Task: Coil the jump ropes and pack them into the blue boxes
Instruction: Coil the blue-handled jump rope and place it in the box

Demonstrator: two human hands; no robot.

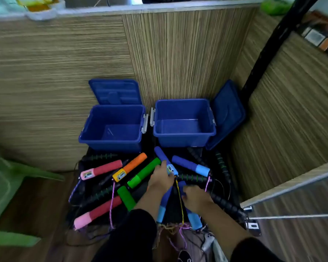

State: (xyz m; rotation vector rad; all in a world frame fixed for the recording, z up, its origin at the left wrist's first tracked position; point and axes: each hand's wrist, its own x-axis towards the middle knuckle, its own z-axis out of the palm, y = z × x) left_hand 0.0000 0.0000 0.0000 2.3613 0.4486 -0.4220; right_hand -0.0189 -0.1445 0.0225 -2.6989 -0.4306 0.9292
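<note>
My left hand [161,176] rests on the blue handle with the counter [166,163], fingers curled over its pale end, though blur hides how firm the hold is. My right hand [194,197], just beside it, is curled round another blue handle [189,210]; a yellow cord [179,199] runs down between the two. The other jump ropes [121,178] lie jumbled on the dark surface [170,210], mostly off to my left. Beyond both hands stand the two blue boxes [184,122], lids off, nothing inside. I judge this the very start: picking one rope. Next I must free its cord from the tangle before winding it.
</note>
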